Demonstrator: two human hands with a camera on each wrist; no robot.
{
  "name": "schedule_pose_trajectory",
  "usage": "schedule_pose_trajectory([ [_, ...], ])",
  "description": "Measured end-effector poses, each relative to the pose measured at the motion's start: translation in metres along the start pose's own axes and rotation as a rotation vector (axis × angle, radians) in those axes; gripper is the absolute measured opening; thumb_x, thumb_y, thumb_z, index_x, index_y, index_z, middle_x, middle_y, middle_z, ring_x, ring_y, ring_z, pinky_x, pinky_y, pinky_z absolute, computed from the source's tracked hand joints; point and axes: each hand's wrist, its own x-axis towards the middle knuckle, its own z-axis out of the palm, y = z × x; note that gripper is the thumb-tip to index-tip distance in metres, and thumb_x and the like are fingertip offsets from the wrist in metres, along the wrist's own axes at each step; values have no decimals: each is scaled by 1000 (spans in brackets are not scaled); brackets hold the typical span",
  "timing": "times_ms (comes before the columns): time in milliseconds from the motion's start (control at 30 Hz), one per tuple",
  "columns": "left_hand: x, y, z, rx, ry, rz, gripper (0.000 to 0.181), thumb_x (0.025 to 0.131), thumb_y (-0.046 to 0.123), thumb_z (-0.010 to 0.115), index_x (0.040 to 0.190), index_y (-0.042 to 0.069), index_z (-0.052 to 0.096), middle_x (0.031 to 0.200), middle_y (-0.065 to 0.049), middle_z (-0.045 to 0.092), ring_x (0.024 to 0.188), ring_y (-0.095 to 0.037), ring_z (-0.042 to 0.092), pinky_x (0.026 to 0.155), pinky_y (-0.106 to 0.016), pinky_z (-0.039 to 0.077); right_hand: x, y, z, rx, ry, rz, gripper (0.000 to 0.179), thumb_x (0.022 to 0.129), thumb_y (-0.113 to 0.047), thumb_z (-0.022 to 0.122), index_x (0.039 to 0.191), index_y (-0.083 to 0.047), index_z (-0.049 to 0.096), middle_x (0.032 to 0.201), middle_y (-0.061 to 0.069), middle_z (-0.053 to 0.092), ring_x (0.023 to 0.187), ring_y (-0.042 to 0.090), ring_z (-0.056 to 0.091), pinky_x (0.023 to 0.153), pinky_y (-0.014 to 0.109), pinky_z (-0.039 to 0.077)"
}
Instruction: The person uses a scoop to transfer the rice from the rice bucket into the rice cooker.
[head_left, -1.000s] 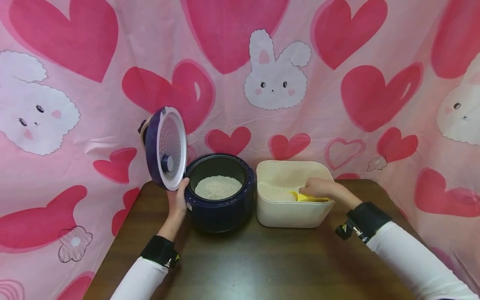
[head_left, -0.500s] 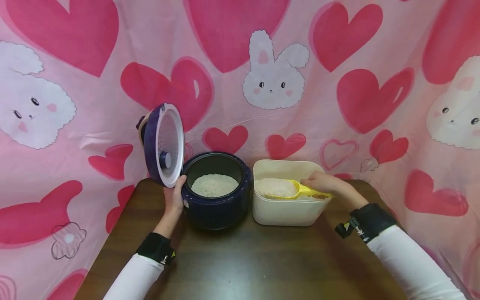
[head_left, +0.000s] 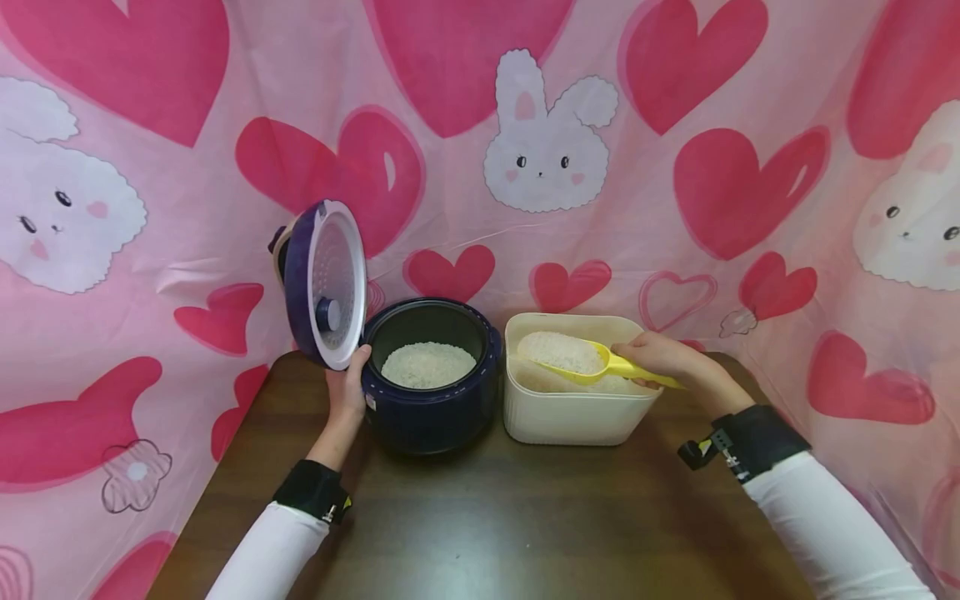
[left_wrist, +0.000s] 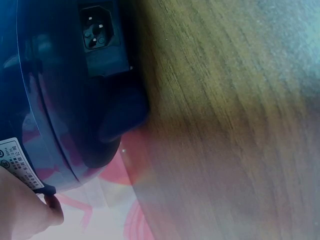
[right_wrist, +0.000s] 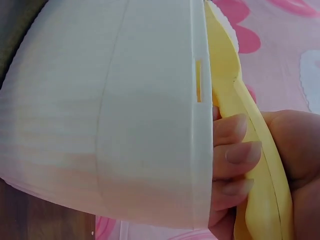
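My right hand [head_left: 660, 357] grips the handle of a yellow scoop [head_left: 624, 367], its bowl heaped with white rice [head_left: 562, 352] over the cream bin [head_left: 581, 421]. In the right wrist view the fingers [right_wrist: 242, 152] curl round the scoop handle [right_wrist: 262, 165] beside the bin wall [right_wrist: 150, 125]. A dark blue rice cooker [head_left: 431, 425] stands to the left, a mound of rice [head_left: 427, 365] in its pot. Its raised lid [head_left: 326, 283] tilts up on the left. My left hand [head_left: 347, 392] touches the cooker's left side near the lid's lower edge, thumb at the rim, other fingers mostly hidden.
Both containers stand side by side at the back of a brown wooden table [head_left: 480, 517]. Behind them hangs a pink cloth [head_left: 450, 208] with hearts and rabbits. The left wrist view shows a power socket [left_wrist: 96, 31] on the cooker's side.
The scoop has come up out of the rice in the bin, now loaded and above the bin's rim. My left hand has stayed at the cooker and lid.
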Motion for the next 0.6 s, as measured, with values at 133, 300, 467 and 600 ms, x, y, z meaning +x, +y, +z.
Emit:
schedule_pose_trajectory([
  [133,-1,-2,0,-2,7,1,59,94,14,62,148,-3,45,146,-18,51,121,-10,46,112,-25,30,-1,1,1,33,10,-6,49,111,-35,45,76,-7,64,61,0,54,53,15,49,51,25,43],
  [300,-1,-4,0,-18,6,10,59,94,12,62,148,-3,44,146,-19,51,119,-8,47,111,-24,31,0,3,3,43,15,1,52,111,-37,44,73,-8,64,61,0,55,54,16,51,52,25,44],
  [467,-1,-3,1,-22,8,24,57,94,11,62,146,-4,47,144,-18,53,117,-8,48,110,-24,31,-1,3,2,63,12,10,53,111,-38,43,74,-7,64,61,2,56,54,17,51,52,25,44],
  [600,2,-2,2,-32,13,37,55,93,11,63,144,-5,48,142,-17,54,117,-8,48,110,-24,32,-3,2,2,70,12,0,54,111,-39,43,74,-7,65,61,2,56,54,17,51,52,25,44],
])
